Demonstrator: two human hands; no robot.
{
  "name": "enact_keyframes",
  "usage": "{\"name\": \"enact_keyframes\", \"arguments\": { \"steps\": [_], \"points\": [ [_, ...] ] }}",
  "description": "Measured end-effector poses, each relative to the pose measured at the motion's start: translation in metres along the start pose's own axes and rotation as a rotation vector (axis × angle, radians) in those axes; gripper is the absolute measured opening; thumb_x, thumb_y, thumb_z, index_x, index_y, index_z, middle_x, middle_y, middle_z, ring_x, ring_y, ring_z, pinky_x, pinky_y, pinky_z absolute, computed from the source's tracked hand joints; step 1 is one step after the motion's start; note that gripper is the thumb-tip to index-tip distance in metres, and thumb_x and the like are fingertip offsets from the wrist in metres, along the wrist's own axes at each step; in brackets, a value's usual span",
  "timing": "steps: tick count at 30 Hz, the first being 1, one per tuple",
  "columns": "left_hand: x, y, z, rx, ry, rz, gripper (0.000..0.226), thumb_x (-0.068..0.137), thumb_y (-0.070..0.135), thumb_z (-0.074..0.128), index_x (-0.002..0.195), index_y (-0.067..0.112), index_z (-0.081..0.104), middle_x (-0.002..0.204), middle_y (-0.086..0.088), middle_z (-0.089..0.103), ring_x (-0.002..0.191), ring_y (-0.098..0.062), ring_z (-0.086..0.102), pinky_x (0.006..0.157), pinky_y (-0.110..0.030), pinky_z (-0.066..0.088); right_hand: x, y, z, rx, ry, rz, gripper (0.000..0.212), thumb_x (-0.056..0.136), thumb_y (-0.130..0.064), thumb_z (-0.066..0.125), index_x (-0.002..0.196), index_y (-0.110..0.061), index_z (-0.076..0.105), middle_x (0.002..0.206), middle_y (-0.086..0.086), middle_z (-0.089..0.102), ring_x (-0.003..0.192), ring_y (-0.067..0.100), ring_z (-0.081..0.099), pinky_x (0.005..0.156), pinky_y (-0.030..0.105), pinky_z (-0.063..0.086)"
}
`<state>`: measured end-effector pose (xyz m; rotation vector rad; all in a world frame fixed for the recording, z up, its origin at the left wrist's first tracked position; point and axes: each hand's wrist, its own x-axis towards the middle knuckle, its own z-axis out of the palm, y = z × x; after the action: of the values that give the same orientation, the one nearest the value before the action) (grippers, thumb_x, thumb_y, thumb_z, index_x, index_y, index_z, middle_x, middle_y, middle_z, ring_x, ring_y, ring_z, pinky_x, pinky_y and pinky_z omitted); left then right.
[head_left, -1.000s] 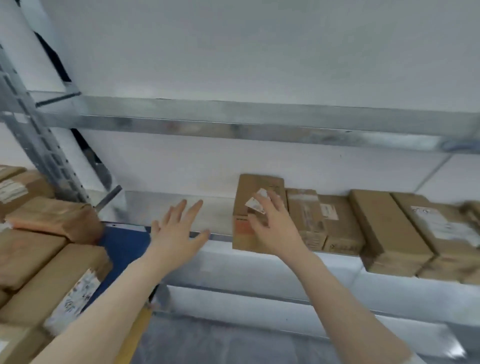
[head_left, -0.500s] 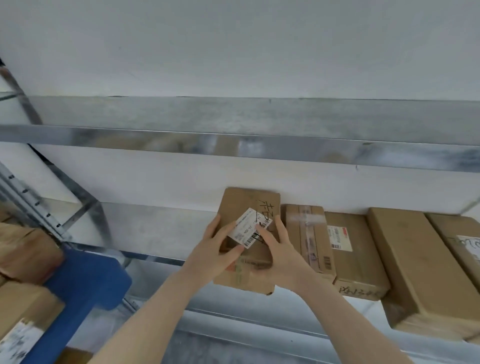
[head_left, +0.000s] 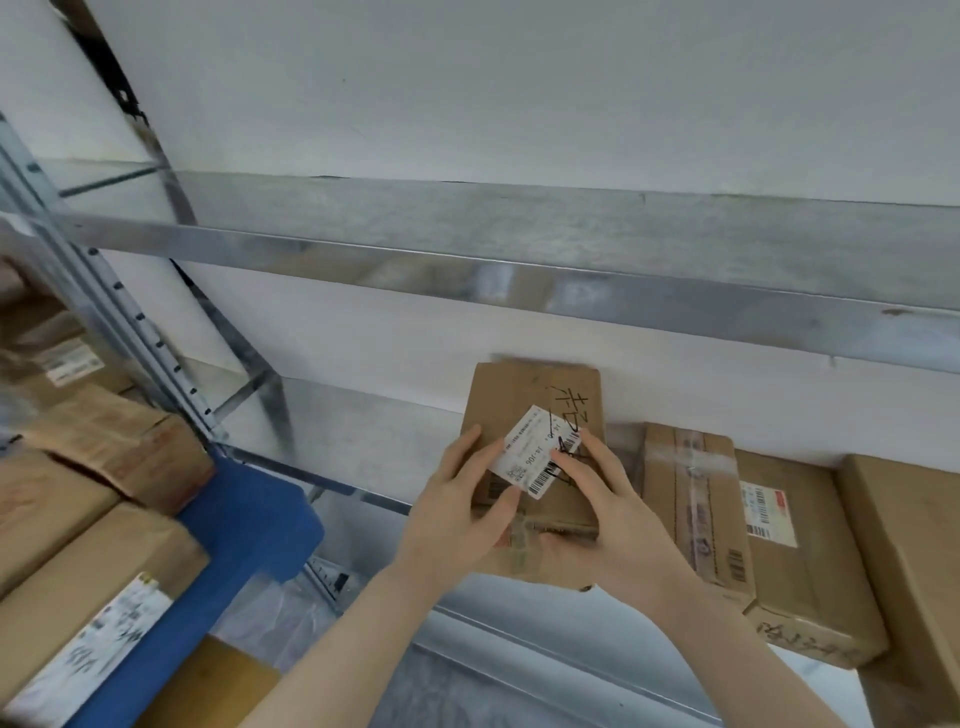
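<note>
A brown cardboard box with black handwriting lies on the metal shelf, its near end hanging over the shelf's front edge. A white barcode label lies askew on its top. My left hand rests flat on the box's left side, with the thumb on top and the fingertips at the label's left edge. My right hand presses straight fingers down on the label's right part, and its thumb lies at the box's near end.
Further cardboard boxes line the same shelf to the right. An upper shelf beam runs across above. At left, a blue bin and stacked parcels stand beside a metal upright.
My left hand came in from the open air at the left onto the box and label. My right hand has stayed on the label. The view has moved closer.
</note>
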<state>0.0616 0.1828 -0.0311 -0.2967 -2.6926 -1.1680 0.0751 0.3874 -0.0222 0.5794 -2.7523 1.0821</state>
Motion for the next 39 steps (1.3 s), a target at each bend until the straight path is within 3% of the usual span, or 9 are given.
{"name": "enact_keyframes", "arguments": {
  "steps": [4,6,11,15,20,25,31,39],
  "points": [
    [-0.021,0.005,-0.053,0.079,0.121,0.027,0.058,0.081,0.058,0.047,0.136,0.040,0.041,0.151,0.020,0.023,0.127,-0.004,0.042,0.094,-0.027,0.048,0.010,-0.048,0.006,0.045,0.019,-0.125,0.079,0.073,-0.054,0.065,0.143,-0.035,0.033,0.156,-0.020,0.003,0.130,-0.014,0.019,0.097,0.014,0.037],
    [-0.037,0.007,-0.087,0.120,0.191,0.011,0.057,0.081,0.059,0.046,0.135,0.044,0.040,0.151,0.024,0.021,0.128,-0.003,0.039,0.093,-0.024,0.045,0.016,-0.079,0.012,0.055,0.022,-0.173,0.078,0.072,-0.055,0.064,0.142,-0.035,0.035,0.155,-0.020,0.006,0.129,-0.013,0.021,0.093,0.017,0.040],
    [-0.095,0.014,-0.177,0.240,0.374,-0.055,0.053,0.085,0.055,0.051,0.135,0.042,0.042,0.153,0.022,0.020,0.132,-0.009,0.037,0.094,-0.037,0.047,0.027,-0.165,0.037,0.108,0.008,-0.345,0.078,0.069,-0.038,0.077,0.138,-0.039,0.040,0.153,-0.025,0.014,0.123,-0.021,0.021,0.093,0.033,0.045],
    [-0.150,0.008,-0.252,0.334,0.536,-0.138,0.053,0.086,0.049,0.056,0.136,0.035,0.044,0.153,0.013,0.024,0.131,-0.021,0.040,0.098,-0.041,0.044,0.039,-0.245,0.071,0.201,-0.033,-0.519,0.076,0.067,-0.057,0.065,0.137,-0.040,0.041,0.152,-0.026,0.016,0.127,-0.012,0.025,0.095,0.035,0.039],
    [-0.221,-0.018,-0.336,0.427,0.685,-0.306,0.059,0.081,0.062,0.045,0.136,0.043,0.038,0.153,0.019,0.018,0.132,-0.018,0.038,0.098,-0.042,0.044,0.051,-0.348,0.126,0.276,-0.167,-0.734,0.064,0.078,-0.064,0.053,0.137,-0.042,0.039,0.155,-0.020,0.014,0.137,0.002,0.021,0.104,0.035,0.029],
    [-0.279,-0.048,-0.395,0.448,0.791,-0.452,0.062,0.079,0.064,0.044,0.136,0.040,0.040,0.152,0.018,0.019,0.133,-0.019,0.037,0.098,-0.038,0.041,0.056,-0.432,0.186,0.329,-0.287,-0.802,0.052,0.086,-0.061,0.040,0.134,-0.041,0.042,0.153,-0.021,0.015,0.133,-0.011,0.012,0.103,0.026,0.022],
    [-0.353,-0.103,-0.441,0.441,0.843,-0.608,0.057,0.085,0.057,0.050,0.138,0.037,0.041,0.152,0.017,0.020,0.133,-0.010,0.034,0.092,-0.026,0.033,0.043,-0.508,0.272,0.367,-0.468,-0.852,0.044,0.090,-0.048,0.052,0.133,-0.041,0.044,0.154,-0.019,0.017,0.131,-0.013,0.018,0.098,0.021,0.027],
    [-0.399,-0.173,-0.482,0.494,0.740,-0.793,0.058,0.089,0.053,0.049,0.141,0.031,0.038,0.155,0.007,0.020,0.134,-0.019,0.035,0.104,-0.037,0.036,0.039,-0.550,0.382,0.422,-0.606,-0.817,0.044,0.089,-0.051,0.051,0.132,-0.046,0.043,0.149,-0.027,0.017,0.123,-0.011,0.031,0.095,0.024,0.034]
  ]
}}
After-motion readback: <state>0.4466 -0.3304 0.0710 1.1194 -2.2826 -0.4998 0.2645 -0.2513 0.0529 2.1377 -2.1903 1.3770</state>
